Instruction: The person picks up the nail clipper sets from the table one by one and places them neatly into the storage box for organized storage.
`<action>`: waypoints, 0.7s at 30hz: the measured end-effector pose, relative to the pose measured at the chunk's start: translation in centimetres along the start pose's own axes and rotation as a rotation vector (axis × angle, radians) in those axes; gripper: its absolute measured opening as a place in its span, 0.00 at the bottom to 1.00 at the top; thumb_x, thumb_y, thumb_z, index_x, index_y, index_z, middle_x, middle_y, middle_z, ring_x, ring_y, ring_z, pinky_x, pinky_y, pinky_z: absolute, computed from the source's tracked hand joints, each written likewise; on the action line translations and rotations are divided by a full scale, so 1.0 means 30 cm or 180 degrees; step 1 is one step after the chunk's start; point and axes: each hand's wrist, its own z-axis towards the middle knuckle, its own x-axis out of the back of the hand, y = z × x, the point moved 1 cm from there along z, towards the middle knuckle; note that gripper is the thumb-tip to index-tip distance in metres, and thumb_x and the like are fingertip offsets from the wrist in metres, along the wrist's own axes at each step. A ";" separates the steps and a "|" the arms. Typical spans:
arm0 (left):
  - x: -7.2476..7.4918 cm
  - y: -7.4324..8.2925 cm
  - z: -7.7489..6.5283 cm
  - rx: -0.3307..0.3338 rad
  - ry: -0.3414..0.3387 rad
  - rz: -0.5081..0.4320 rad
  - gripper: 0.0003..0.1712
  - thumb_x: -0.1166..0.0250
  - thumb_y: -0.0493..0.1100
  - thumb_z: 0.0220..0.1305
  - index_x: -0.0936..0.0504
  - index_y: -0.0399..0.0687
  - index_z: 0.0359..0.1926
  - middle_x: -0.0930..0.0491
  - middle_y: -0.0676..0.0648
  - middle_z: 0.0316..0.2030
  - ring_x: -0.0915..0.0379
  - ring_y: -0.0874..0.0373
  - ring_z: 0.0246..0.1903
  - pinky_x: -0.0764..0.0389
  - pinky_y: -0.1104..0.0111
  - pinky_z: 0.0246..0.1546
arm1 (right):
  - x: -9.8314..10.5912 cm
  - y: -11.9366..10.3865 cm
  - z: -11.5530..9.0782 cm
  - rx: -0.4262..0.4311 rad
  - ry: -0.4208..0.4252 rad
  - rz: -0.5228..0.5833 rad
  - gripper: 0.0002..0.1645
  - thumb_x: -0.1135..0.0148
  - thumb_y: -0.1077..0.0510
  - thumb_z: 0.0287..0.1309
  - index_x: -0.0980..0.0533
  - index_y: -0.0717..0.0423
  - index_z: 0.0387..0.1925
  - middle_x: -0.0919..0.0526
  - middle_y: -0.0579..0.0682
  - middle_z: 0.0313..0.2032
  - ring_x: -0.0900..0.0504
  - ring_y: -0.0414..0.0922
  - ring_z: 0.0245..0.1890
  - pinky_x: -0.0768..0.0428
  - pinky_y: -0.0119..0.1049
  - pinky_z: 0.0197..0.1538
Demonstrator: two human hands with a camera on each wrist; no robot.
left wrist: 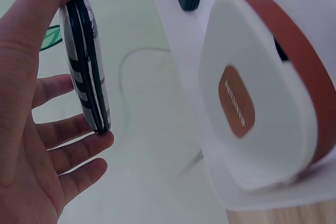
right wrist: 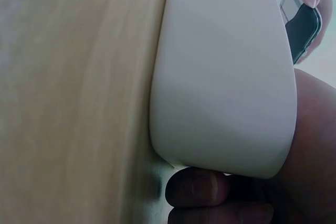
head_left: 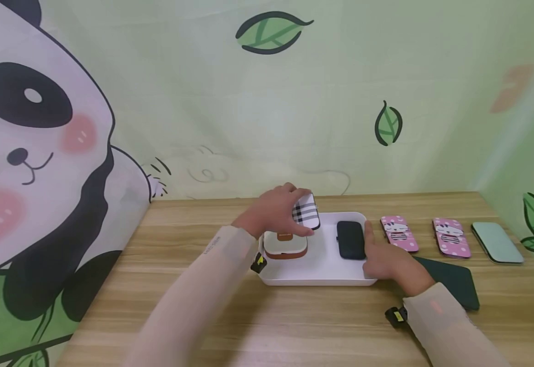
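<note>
My left hand (head_left: 282, 210) pinches a black-and-white plaid case (head_left: 306, 211) by its edges and holds it above the white tray (head_left: 317, 275). In the left wrist view the plaid case (left wrist: 86, 61) stands edge-on between thumb and fingertips (left wrist: 79, 140). A white case with a brown base (head_left: 285, 247) lies in the tray's left half, a dark case (head_left: 350, 239) in its right half. My right hand (head_left: 379, 257) grips the tray's right rim, thumb along the top. In the right wrist view a finger (right wrist: 197, 187) curls under the tray's wall (right wrist: 226, 77).
On the wooden table (head_left: 157, 285), right of the tray, lie two pink cartoon cases (head_left: 399, 233) (head_left: 451, 237), a mint case (head_left: 496, 242) and a dark green case (head_left: 455, 278). A panda and leaf backdrop stands behind and to the left.
</note>
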 end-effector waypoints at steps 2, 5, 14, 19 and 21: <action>-0.005 0.016 0.009 -0.0028 -0.0001 0.0026 0.56 0.31 0.76 0.46 0.38 0.65 0.74 0.30 0.50 0.58 0.32 0.57 0.46 0.20 0.65 0.43 | 0.000 0.002 0.003 -0.0019 -0.0003 0.0004 0.61 0.46 0.60 0.58 0.76 0.63 0.76 0.28 0.49 0.17 0.32 0.44 0.13 0.37 0.33 0.19; -0.022 0.032 0.023 -0.0043 0.0009 0.0041 0.56 0.31 0.76 0.46 0.38 0.65 0.74 0.30 0.51 0.57 0.32 0.57 0.47 0.20 0.66 0.43 | -0.003 0.007 0.009 -0.0035 -0.0001 0.0001 0.61 0.46 0.59 0.58 0.77 0.62 0.76 0.28 0.49 0.17 0.32 0.44 0.13 0.37 0.33 0.19; -0.083 0.056 0.054 -0.0102 0.0065 0.0042 0.55 0.32 0.76 0.46 0.37 0.66 0.74 0.30 0.50 0.58 0.32 0.58 0.46 0.22 0.66 0.41 | -0.006 0.009 0.014 -0.0007 0.0020 0.0010 0.61 0.46 0.59 0.59 0.76 0.62 0.77 0.28 0.49 0.18 0.32 0.44 0.13 0.37 0.33 0.19; -0.122 0.063 0.072 -0.0191 0.0012 0.0200 0.54 0.34 0.78 0.47 0.36 0.66 0.72 0.28 0.52 0.55 0.32 0.58 0.44 0.23 0.65 0.41 | -0.005 0.007 0.008 -0.0014 0.0020 0.0019 0.61 0.46 0.60 0.58 0.76 0.62 0.77 0.29 0.49 0.18 0.32 0.44 0.13 0.37 0.33 0.19; -0.136 0.065 0.080 -0.0209 -0.0069 0.0223 0.53 0.34 0.78 0.47 0.36 0.67 0.72 0.28 0.52 0.56 0.31 0.58 0.45 0.23 0.64 0.43 | -0.004 0.007 0.007 -0.0017 0.0021 0.0009 0.61 0.46 0.60 0.58 0.76 0.62 0.77 0.29 0.49 0.18 0.32 0.44 0.13 0.37 0.33 0.19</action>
